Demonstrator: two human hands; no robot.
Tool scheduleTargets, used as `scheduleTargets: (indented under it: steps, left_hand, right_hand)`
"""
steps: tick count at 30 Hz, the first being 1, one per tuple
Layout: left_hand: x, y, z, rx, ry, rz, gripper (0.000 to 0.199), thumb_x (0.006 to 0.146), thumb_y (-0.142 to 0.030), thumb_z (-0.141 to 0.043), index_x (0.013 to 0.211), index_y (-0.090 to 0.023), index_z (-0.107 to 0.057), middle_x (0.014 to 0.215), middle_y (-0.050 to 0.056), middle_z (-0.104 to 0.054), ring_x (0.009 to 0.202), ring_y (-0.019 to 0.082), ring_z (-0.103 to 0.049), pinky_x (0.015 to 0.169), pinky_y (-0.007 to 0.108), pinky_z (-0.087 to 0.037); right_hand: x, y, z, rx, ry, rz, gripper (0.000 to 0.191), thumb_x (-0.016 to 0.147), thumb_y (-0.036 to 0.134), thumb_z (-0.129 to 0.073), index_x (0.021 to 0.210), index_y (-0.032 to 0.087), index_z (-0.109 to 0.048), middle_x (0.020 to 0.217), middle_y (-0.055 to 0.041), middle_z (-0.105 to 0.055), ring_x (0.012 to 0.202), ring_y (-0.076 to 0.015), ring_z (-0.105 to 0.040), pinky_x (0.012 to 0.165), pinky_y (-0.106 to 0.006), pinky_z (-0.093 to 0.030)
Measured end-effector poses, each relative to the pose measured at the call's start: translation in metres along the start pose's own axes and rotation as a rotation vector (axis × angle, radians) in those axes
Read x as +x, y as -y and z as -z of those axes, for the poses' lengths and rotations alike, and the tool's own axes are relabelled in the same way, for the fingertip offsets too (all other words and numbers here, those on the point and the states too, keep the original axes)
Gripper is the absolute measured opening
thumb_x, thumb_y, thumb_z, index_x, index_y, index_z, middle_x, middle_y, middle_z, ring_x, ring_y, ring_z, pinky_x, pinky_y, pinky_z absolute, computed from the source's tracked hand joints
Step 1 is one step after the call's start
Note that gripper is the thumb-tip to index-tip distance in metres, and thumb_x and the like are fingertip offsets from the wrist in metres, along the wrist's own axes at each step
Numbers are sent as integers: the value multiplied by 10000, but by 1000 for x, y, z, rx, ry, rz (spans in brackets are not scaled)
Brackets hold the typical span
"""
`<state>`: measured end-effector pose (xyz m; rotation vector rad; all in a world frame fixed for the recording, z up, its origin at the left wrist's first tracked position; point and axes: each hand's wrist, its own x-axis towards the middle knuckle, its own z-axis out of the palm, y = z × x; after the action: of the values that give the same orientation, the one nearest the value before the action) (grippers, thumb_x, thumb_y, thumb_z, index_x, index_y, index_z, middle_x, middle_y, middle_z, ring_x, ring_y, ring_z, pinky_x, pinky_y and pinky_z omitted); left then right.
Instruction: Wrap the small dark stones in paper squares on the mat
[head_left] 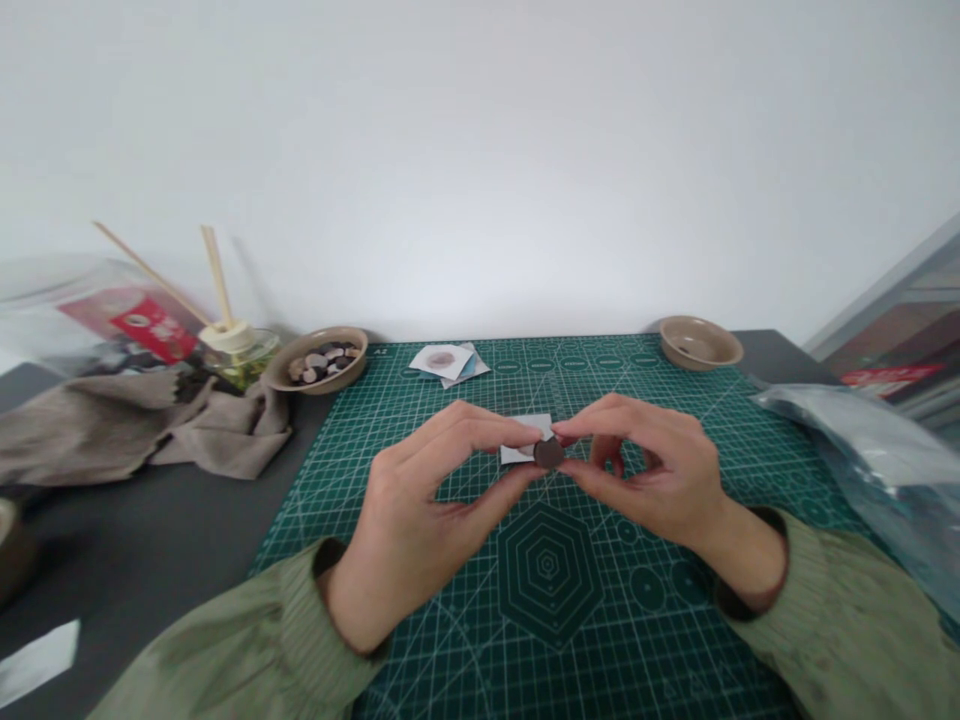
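Observation:
A dark brown coin (549, 454) is held up over the cutting mat between the fingertips of both hands, one flat face turned toward me. My left hand (439, 500) pinches its left side with thumb and forefinger. On the right edge, the thumb and forefinger of my right hand (656, 475) close on the same coin. Just behind the fingertips, a white paper square (536, 425) shows partly; the fingers cover the rest, so I cannot tell whether it is held or lying on the mat.
The green cutting mat (547, 640) spans the table. Behind lie white paper squares (442, 360), the top one with a round centre. A brown bowl (352, 375) of coins stands left, another bowl (701, 350) right. Grey cloth (97, 430), a reed diffuser (229, 338) and a plastic bag (877, 450) flank it.

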<state>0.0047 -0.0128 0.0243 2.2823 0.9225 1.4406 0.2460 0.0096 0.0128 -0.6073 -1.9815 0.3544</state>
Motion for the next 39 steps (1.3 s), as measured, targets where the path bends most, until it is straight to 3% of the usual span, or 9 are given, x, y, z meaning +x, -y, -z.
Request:
scheduleTargets:
  steps: [29,39]
  left_hand:
    - [1,0,-1,-17,-4,-25,247,911,-101,-838,1119,-211,-764,1050,46,-812,956,173,-775,855,323,-634]
    - [0,0,-1,-16,10,-6,262,911,-108,-834,1135,-220,-756,1084,46,-806,984,179,-768,868,334,-631]
  right_hand:
    - [5,1,0,10,-10,40,223,945,212,-825,1163,221,-779,976,-37,-796,599,-87,-633,502,-221,-523]
    - [2,-2,0,-5,41,20,245,948,187,-807,1187,217,-764,986,-24,-790,609,-82,-623,536,-228,-514]
